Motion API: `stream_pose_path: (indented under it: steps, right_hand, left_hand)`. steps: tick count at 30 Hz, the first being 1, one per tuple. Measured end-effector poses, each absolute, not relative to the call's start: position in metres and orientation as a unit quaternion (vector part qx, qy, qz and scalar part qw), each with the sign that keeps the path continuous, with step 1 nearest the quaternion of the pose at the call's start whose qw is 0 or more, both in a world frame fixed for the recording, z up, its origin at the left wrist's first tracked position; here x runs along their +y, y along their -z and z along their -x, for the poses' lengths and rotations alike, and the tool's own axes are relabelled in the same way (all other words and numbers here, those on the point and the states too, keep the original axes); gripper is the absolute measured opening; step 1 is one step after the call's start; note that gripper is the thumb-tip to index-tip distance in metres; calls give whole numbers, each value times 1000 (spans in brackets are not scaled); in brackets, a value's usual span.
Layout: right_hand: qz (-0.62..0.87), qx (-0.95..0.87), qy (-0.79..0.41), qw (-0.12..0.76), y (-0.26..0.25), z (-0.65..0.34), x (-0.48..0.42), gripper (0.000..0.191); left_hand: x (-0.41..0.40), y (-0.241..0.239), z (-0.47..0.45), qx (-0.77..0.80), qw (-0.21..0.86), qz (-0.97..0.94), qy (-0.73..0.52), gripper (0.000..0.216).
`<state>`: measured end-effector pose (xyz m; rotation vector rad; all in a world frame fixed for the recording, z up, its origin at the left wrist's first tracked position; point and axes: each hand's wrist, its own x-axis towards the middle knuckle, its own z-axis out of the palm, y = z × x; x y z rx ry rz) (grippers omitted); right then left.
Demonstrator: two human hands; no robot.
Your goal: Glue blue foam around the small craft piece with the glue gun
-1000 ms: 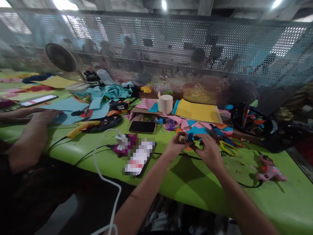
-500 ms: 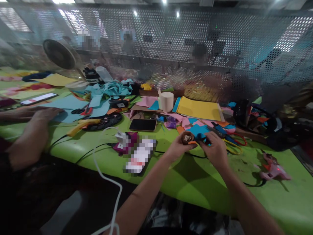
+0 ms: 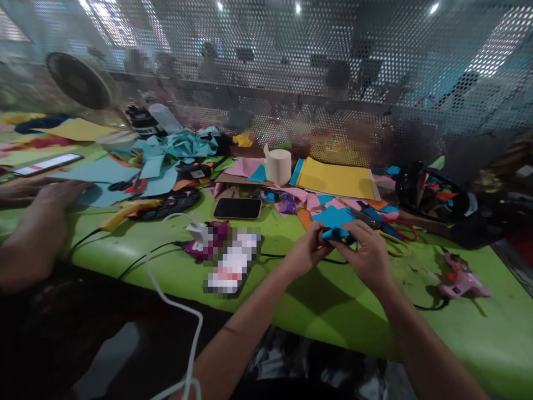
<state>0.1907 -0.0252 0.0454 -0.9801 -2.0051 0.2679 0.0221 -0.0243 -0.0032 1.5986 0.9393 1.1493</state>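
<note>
Left hand (image 3: pixel 306 251) and right hand (image 3: pixel 368 253) both pinch the curled blue piece (image 3: pixel 335 234); uneven finger pressure could crease it.

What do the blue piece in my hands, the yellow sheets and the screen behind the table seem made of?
Blue piece: probably matte paper or thin foam; it curls. Yellow sheets: likely matte card or foam, flat, evenly coloured. Screen: perhaps metal, dull grey with regular holes.

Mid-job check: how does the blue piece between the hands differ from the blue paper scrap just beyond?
The blue piece curls; the blue paper scrap looks flat. The blue piece is between left hand and right hand; the scrap lies beyond, unheld. Both are blue.
</note>
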Motion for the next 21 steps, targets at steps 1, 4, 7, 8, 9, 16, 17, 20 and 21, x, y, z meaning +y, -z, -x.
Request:
stream_pose_path:
  steps: [1, 4, 7, 8, 9, 16, 17, 20, 21]
  right_hand:
    - [394, -809, -96, 426, -45, -190, -25, 8]
    - [397, -814, -83, 416, -45, -190, -26, 11]
    - [394, -814, -100, 414, -47, -192, -26, 13]
    - [395, -813, -108, 414, -48, -192, -26, 13]
    - [396, -812, -114, 414, -49, -193, -26, 14]
    - [407, -805, -128, 412, -48, -195, -24, 14]
    - [403, -806, -134, 413, -48, -196, -23, 14]
    - [389, -812, -142, 411, -49, -196, -23, 15]
    - [387, -815, -143, 407, -49, -196, -23, 15]
  left_hand:
    - [-25, 2, -22, 384, 452, -660, -461, 26]
    - [-28, -2, -23, 398, 454, -654, -455, 29]
    - [-30, -8, -23, 407, 473, -631, -462, 26]
    - [-30, -10, -23, 402, 478, -626, -467, 24]
    - [-30, -11, -23, 394, 480, -625, -473, 23]
    - [-25, -10, -25, 362, 477, -636, -486, 29]
    - [-25, -10, -25, 360, 483, -635, -483, 31]
    - [-27, -12, -24, 361, 503, -625, -475, 33]
    - [-28, -14, -24, 362, 509, -622, -471, 33]
